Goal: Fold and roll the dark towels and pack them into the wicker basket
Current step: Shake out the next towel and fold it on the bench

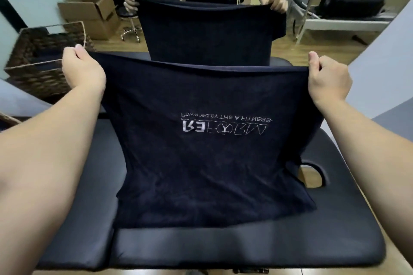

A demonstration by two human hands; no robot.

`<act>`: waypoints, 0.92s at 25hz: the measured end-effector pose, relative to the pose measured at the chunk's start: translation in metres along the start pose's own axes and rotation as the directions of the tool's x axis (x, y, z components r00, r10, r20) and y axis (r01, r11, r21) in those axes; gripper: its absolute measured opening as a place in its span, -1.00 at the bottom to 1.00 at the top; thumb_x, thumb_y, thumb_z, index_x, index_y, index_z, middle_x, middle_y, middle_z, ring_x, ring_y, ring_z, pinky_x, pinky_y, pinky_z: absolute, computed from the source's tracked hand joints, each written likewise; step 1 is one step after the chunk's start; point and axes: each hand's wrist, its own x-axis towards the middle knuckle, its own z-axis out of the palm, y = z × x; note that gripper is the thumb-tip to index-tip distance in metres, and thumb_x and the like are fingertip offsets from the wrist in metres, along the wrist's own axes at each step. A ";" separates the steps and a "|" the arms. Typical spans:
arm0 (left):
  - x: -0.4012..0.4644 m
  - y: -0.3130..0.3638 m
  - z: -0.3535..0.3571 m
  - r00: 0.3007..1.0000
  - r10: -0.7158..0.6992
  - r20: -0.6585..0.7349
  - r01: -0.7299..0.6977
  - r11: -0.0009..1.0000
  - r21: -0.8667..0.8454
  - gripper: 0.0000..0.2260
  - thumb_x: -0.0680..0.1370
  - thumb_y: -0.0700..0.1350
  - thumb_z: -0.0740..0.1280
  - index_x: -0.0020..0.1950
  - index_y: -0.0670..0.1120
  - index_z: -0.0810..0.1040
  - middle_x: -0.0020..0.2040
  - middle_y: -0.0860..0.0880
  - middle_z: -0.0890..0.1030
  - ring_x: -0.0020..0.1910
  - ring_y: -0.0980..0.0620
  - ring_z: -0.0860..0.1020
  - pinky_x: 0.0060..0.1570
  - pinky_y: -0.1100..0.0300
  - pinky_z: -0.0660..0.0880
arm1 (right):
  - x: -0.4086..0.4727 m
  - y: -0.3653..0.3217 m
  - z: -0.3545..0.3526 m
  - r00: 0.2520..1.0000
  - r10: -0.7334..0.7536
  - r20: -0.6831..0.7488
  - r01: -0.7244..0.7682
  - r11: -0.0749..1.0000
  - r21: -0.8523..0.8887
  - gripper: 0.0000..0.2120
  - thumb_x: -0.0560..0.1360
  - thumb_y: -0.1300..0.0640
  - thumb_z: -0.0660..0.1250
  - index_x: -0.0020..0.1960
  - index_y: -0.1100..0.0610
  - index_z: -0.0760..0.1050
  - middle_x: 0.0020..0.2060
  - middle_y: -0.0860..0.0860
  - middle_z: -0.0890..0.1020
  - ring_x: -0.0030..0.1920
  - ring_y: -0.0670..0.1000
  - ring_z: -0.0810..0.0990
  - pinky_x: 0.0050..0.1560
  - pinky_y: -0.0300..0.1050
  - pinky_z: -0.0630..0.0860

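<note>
Black padded table point(245, 245), dark towel point(201, 163) hanging upright, top edge stretched crosswise, left hand point(83, 69) and right hand point(328, 78) pinching corners

Soft, even indoor light with faint shadows; mild sheen on the padded surface point(245, 250); wide-angle bending at edges, slight blur throughout.

Both arms stretched forward, spread wide, forearms bare. Left hand point(82, 71) raised, fingers curled, thumb up, pinching towel point(207, 140) corner under fingertips. Right hand point(328, 78) level with it, thumb up, pinching opposite corner.
</note>
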 end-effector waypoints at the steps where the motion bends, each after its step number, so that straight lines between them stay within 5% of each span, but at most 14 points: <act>1: 0.000 -0.006 0.006 1.000 -0.005 0.004 0.005 1.000 0.014 -0.71 0.71 0.05 0.02 -0.14 -0.04 0.30 0.19 -0.24 0.57 0.17 -0.22 0.48 0.10 0.02 0.30 | 0.000 0.004 0.006 1.000 -0.002 0.013 0.002 1.000 -0.012 -0.46 0.65 -0.29 -0.03 -0.21 0.11 0.38 -0.14 0.30 0.59 -0.09 0.34 0.51 -0.19 0.05 0.30; 5: 0.002 -0.035 0.038 0.999 -0.042 0.018 0.039 0.992 0.120 -0.63 0.70 0.08 0.04 0.13 -0.16 0.50 0.23 -0.18 0.59 0.23 -0.20 0.49 0.15 0.03 0.33 | 0.000 0.009 0.042 0.998 0.011 0.069 -0.007 0.999 -0.052 -0.43 0.66 -0.27 -0.01 -0.16 0.17 0.45 -0.11 0.33 0.60 -0.07 0.36 0.52 -0.18 0.05 0.28; 10: 0.016 -0.060 0.090 0.997 -0.072 0.022 0.065 0.974 0.218 -0.62 0.68 0.10 0.07 0.13 -0.15 0.54 0.21 -0.18 0.60 0.21 -0.22 0.50 0.10 -0.01 0.38 | 0.018 0.004 0.107 0.994 0.041 0.102 -0.029 0.993 -0.119 -0.43 0.68 -0.22 0.02 -0.03 0.27 0.50 -0.02 0.36 0.60 0.00 0.39 0.54 -0.12 0.13 0.36; 14: 0.024 -0.085 0.136 0.988 -0.148 0.054 0.152 0.985 -0.080 -0.82 0.65 0.02 0.16 -0.08 0.01 0.47 -0.07 0.04 0.60 -0.11 0.04 0.67 0.01 0.05 0.57 | 0.021 0.001 0.155 0.997 -0.005 0.075 0.017 0.986 -0.164 -0.49 0.66 -0.19 0.01 0.04 0.21 0.49 0.09 0.27 0.53 0.13 0.31 0.46 0.11 0.20 0.32; 16: 0.017 -0.101 0.143 0.981 -0.189 0.044 0.194 0.969 -0.154 -0.93 0.63 -0.01 0.19 -0.03 0.04 0.39 -0.09 0.11 0.52 -0.16 0.07 0.59 -0.01 0.26 0.57 | 0.005 0.009 0.168 0.993 -0.018 0.117 0.036 0.988 -0.152 -0.53 0.66 -0.17 0.04 0.04 0.21 0.49 0.09 0.25 0.51 0.12 0.30 0.46 0.12 0.20 0.32; 18: -0.006 -0.122 0.138 0.976 -0.179 0.125 0.192 0.976 -0.102 -0.92 0.65 -0.05 0.20 0.10 -0.03 0.38 0.01 0.04 0.51 -0.03 0.08 0.49 -0.04 0.52 0.37 | -0.021 0.025 0.173 0.980 -0.063 0.187 0.083 0.991 -0.102 -0.56 0.66 -0.13 0.09 -0.01 0.23 0.49 0.03 0.26 0.51 0.06 0.31 0.47 0.08 0.22 0.36; 23: -0.100 -0.192 0.095 0.866 -0.187 0.463 0.131 0.980 0.150 -0.66 0.65 -0.01 0.26 0.35 -0.15 0.42 0.28 -0.14 0.56 0.24 -0.13 0.53 0.27 0.10 0.39 | -0.108 0.065 0.152 0.900 -0.088 0.427 0.094 0.996 0.006 -0.65 0.64 -0.11 0.20 -0.10 0.17 0.48 -0.07 0.18 0.52 -0.02 0.26 0.50 0.04 0.21 0.46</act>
